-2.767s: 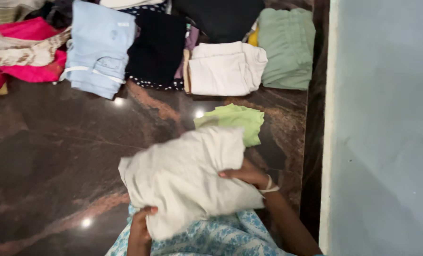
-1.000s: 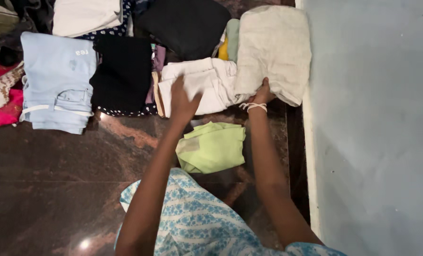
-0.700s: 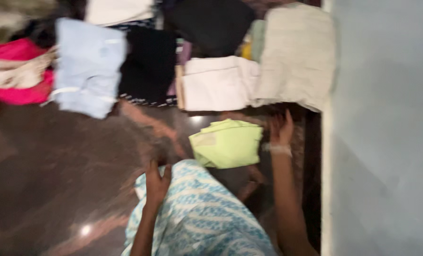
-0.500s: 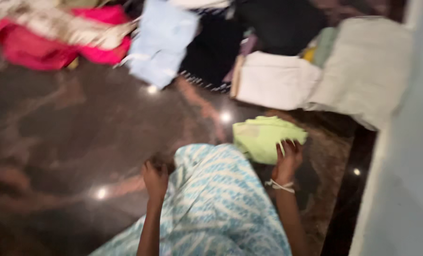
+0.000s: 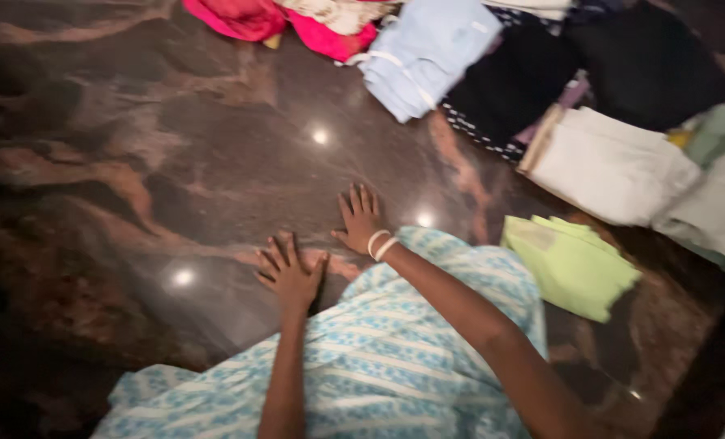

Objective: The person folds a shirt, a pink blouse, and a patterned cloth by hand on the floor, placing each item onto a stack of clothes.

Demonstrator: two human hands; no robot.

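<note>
Both hands now rest flat on the polished stone floor (image 5: 135,162), empty, with fingers spread: the left hand (image 5: 289,272) just in front of the blue patterned garment (image 5: 395,358) over the person's knee, the right hand (image 5: 361,219), with white bands at the wrist, a little beyond it and to its right. Half a second ago the right fingers lay on the folded lime-green garment (image 5: 574,264); they have let go and crossed over to the bare floor, so that piece now lies alone, well to the right of both hands. The folding of the pale cream piece seen earlier looks finished, since it sits among the stacked clothes by the wall. Beyond the fingers lie the light blue jeans (image 5: 427,53), the folded white cloth (image 5: 610,167) and the pink cloth (image 5: 257,16). The view has swung left, so more floor shows.
</note>
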